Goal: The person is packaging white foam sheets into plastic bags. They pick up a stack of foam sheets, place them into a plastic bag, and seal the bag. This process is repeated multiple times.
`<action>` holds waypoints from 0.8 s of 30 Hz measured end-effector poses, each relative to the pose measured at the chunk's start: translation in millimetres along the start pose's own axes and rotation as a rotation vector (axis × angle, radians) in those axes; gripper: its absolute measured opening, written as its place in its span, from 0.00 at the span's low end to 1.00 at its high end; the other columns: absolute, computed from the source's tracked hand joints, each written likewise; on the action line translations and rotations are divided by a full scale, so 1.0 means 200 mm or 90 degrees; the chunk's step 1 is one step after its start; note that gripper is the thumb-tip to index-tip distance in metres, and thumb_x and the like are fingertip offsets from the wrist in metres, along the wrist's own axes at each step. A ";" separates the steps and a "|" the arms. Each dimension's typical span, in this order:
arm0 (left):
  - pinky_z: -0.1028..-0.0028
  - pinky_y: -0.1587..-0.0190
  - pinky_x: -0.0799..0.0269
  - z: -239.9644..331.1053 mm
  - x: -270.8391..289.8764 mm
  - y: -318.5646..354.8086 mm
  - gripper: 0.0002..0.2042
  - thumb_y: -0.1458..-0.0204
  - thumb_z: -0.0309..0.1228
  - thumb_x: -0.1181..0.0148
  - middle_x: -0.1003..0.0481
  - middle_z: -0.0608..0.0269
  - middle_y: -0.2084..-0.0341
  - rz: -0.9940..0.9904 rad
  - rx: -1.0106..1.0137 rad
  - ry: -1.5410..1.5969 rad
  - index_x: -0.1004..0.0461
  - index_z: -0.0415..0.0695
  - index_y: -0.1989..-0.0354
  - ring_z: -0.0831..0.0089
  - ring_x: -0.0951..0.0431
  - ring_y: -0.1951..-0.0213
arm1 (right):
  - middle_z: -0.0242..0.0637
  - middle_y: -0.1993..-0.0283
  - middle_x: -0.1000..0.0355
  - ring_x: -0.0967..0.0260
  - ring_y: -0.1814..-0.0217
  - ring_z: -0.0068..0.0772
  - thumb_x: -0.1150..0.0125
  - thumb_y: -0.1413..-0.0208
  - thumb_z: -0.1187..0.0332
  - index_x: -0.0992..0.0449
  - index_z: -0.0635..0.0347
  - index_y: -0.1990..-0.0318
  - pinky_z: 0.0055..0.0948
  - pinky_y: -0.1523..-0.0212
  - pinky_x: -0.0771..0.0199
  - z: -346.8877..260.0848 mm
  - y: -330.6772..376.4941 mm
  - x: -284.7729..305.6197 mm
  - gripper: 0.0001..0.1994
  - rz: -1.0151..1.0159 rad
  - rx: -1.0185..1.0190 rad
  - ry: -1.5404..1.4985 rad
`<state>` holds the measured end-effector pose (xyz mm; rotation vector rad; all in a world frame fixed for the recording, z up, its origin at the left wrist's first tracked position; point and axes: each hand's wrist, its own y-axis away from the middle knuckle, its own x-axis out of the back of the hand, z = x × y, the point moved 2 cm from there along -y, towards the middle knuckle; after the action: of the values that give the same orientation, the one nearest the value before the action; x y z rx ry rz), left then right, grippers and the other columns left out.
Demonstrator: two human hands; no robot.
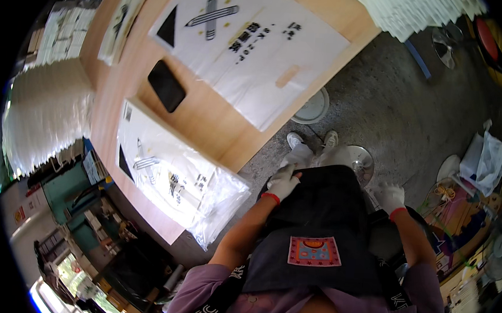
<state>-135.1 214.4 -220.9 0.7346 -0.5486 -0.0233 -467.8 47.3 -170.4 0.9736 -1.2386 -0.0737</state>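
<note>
My left hand [284, 183], in a white glove with a red cuff, lies against the left edge of the dark apron [323, 202] over my lap, its fingers stretched forward. Out to the right of my lap is my right hand [388, 197], also gloved; its slightly blurred fingers are apart and hold nothing I can see. Ahead and to the left, a stack of printed clear plastic bags [173, 180] lies on the wooden table [218, 132], shining with glare. Farther off lies a large printed translucent bag [258, 52] with a handle slot.
A black phone [166, 86] lies between the bags. Folded bags [122, 25] rest at the table's far left, beside tall white bag stacks [47, 113]. Another stack [418, 11] overhangs the far right. A round stool base [360, 163] stands near my feet; a white plastic bag [486, 158] is at right.
</note>
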 end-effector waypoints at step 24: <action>0.60 0.62 0.30 0.10 0.18 0.51 0.09 0.49 0.36 0.48 0.26 0.47 0.72 -0.291 0.085 -0.174 0.29 0.44 0.65 0.51 0.24 0.65 | 0.47 0.79 0.32 0.32 0.75 0.51 0.47 0.43 0.59 0.28 0.58 0.78 0.46 0.73 0.37 0.24 0.22 -0.19 0.16 0.341 -0.260 -0.316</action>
<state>-130.2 271.8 -126.1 0.9837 -0.6354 -0.5213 -541.7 67.1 -170.9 0.2491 -1.8193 -0.1463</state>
